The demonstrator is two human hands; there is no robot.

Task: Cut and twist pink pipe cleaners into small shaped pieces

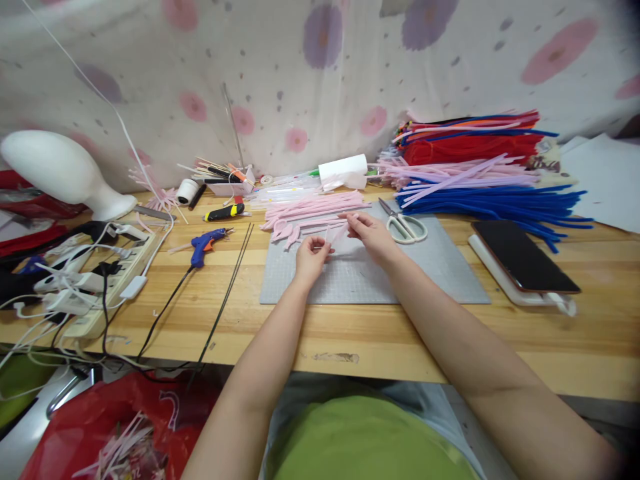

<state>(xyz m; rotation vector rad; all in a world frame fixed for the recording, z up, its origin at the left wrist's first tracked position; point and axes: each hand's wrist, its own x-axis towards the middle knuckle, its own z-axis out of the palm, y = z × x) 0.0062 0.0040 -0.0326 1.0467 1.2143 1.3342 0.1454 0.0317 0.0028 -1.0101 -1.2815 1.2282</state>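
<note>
My left hand (310, 257) and my right hand (369, 233) hover over a grey cutting mat (430, 267), both pinched on one pale pink pipe cleaner (336, 235) stretched between them. The left fingers grip its near end, the right fingers its far end. Just beyond the hands lies a heap of pink pipe cleaners (313, 210), some bent into loops. White-handled scissors (405, 223) rest on the mat right of my right hand.
Stacks of blue (490, 203), red (470, 143) and lilac pipe cleaners fill the back right. A dark phone (523, 257) lies on a white stand. A blue glue gun (205, 243), power strip (100, 273) and white foam head (60, 170) sit left.
</note>
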